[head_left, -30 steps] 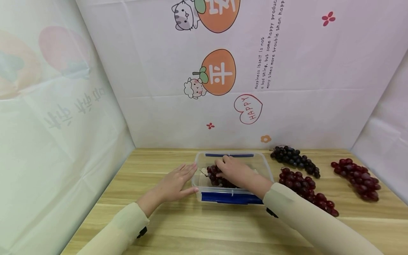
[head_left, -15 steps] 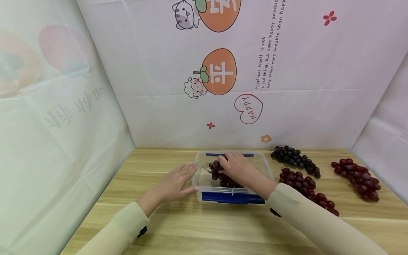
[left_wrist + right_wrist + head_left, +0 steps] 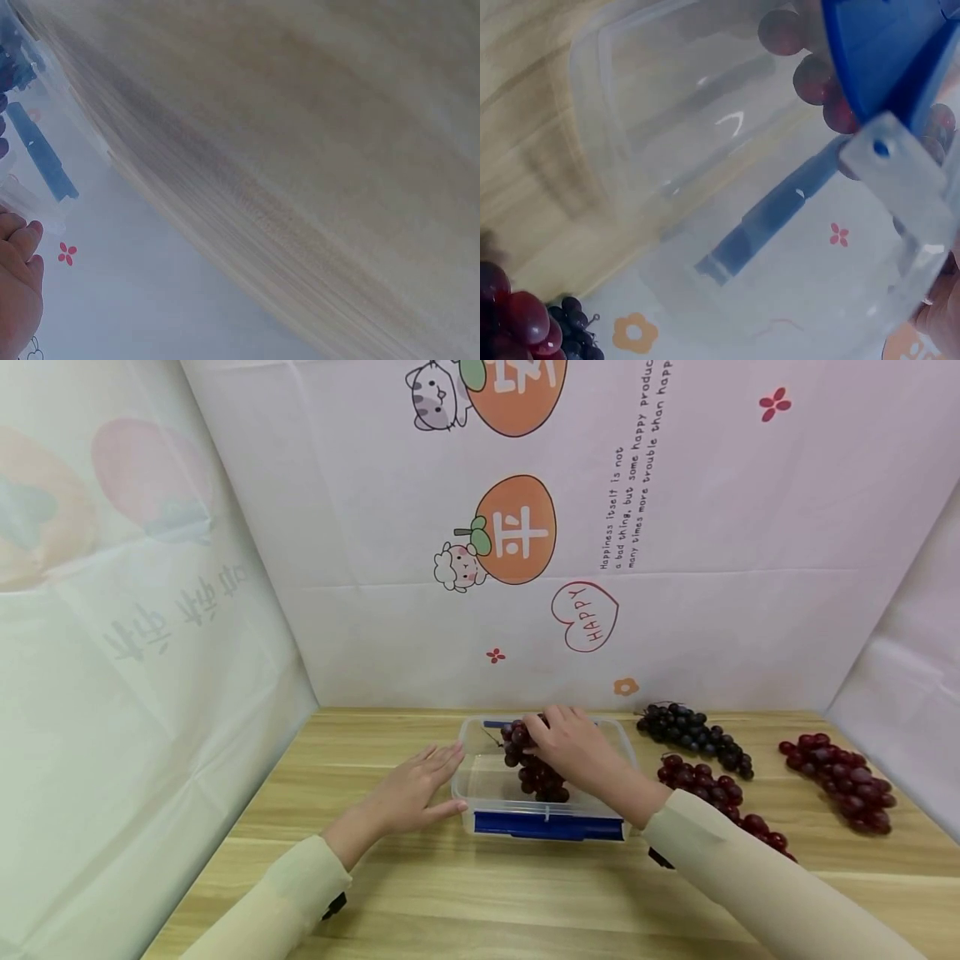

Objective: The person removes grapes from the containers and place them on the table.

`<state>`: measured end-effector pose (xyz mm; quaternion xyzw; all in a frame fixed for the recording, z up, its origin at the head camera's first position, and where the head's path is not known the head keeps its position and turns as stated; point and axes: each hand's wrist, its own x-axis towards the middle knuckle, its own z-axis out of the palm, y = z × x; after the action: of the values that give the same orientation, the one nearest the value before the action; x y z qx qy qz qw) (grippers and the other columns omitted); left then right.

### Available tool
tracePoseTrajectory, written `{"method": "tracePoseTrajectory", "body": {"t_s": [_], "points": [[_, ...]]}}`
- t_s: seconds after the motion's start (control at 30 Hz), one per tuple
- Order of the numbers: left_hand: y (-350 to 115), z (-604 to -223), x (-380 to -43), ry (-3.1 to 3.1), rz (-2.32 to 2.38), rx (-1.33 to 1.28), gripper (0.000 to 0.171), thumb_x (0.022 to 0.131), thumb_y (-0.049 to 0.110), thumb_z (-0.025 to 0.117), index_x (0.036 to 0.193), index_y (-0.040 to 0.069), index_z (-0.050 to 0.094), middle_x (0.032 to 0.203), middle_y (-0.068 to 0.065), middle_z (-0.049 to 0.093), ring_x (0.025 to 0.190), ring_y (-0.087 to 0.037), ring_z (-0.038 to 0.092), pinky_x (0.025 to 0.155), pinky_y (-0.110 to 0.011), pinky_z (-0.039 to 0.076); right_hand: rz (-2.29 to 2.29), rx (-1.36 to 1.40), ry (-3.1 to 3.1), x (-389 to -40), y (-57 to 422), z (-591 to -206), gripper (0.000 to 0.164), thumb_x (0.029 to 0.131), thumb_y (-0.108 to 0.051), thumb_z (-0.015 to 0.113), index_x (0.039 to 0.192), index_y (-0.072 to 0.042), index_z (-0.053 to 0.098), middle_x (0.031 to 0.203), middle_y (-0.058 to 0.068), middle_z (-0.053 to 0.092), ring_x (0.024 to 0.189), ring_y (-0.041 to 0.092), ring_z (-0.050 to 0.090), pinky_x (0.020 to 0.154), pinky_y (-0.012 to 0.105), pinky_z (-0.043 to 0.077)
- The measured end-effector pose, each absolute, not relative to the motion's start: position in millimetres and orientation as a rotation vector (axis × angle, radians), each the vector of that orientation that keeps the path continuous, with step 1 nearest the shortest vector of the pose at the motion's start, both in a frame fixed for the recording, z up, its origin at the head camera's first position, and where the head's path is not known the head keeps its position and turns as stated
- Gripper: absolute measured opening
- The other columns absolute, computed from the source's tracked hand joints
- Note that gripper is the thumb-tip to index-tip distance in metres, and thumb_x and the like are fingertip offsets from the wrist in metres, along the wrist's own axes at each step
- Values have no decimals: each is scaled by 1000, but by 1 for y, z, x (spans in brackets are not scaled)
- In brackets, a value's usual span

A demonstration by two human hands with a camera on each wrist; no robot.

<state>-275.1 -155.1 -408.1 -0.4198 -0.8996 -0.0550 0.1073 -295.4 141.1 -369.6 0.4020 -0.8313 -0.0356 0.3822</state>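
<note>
A clear plastic container (image 3: 480, 777) with blue side clips stands on the wooden table. Over its inside, my right hand (image 3: 573, 747) grips a bunch of dark red grapes (image 3: 536, 772) by its upper part, and the lower grapes hang down. The right wrist view shows some of these grapes (image 3: 814, 79) through the clear wall, with a blue clip in front. My left hand (image 3: 416, 789) lies with straight fingers against the container's left side. Only part of the left hand (image 3: 19, 292) shows at the edge of the left wrist view.
Right of the container lie a bunch of black grapes (image 3: 693, 731), a red bunch (image 3: 708, 793) partly behind the right sleeve, and another red bunch (image 3: 843, 781) farther right. A printed white cloth (image 3: 390, 635) hangs behind the table (image 3: 360, 752).
My right hand has lifted the grape bunch upward and slightly right, away from the container's bottom. The left hand has stayed where it was.
</note>
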Motion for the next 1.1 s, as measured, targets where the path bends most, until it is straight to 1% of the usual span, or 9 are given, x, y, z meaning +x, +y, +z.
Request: {"method": "tracePoseTrajectory", "body": {"t_s": [0.2, 0.4, 0.57, 0.67, 0.9, 1.03, 1.1], "points": [[-155, -408, -274, -2654, -166, -1230, 80, 99, 59, 39, 151, -2, 26, 156, -18, 26, 142, -29, 27, 119, -40, 11, -91, 998, -2116, -295, 147, -361, 39, 86, -29, 76, 102, -3, 53, 75, 9, 47, 61, 25, 45, 51, 35, 37], [-155, -408, -274, -2649, -167, -1227, 81, 99, 59, 39, 151, -2, 27, 156, -18, 27, 143, -27, 26, 119, -40, 11, -59, 997, -2083, -295, 155, -353, 40, 83, -28, 79, 100, -2, 53, 73, 9, 46, 57, 24, 43, 48, 34, 33], [-156, -409, -274, -2634, -189, -1235, 80, 99, 57, 42, 150, -3, 28, 155, -19, 28, 141, -30, 30, 119, -41, 12, -26, 999, -2059, -294, 160, -346, 42, 80, -26, 82, 99, -1, 53, 73, 10, 46, 57, 24, 45, 48, 35, 36], [-155, -409, -274, -2635, -193, -1234, 80, 99, 57, 41, 150, -2, 28, 155, -18, 28, 141, -29, 30, 119, -41, 12, -29, 995, -2064, -293, 163, -342, 43, 80, -25, 82, 98, -1, 53, 74, 10, 48, 57, 24, 46, 49, 35, 38], [-155, -410, -274, -2642, -188, -1235, 79, 99, 56, 41, 150, -2, 28, 155, -18, 27, 142, -28, 27, 119, -41, 12, -42, 969, -2046, -290, 170, -329, 41, 80, -24, 83, 97, 0, 54, 70, 8, 43, 53, 20, 36, 45, 31, 29], [-154, -409, -274, -2636, -187, -1241, 79, 99, 55, 42, 150, -3, 27, 155, -19, 28, 142, -29, 29, 119, -40, 11, -47, 938, -2018, -289, 174, -320, 41, 79, -24, 82, 96, 1, 54, 68, 9, 42, 51, 20, 34, 44, 32, 28], [-154, -409, -275, -2640, -185, -1241, 79, 99, 56, 42, 150, -3, 27, 155, -19, 28, 142, -29, 29, 119, -40, 10, -38, 930, -2013, -289, 176, -316, 41, 79, -24, 82, 96, 2, 54, 68, 9, 42, 50, 21, 35, 43, 32, 29]]}}
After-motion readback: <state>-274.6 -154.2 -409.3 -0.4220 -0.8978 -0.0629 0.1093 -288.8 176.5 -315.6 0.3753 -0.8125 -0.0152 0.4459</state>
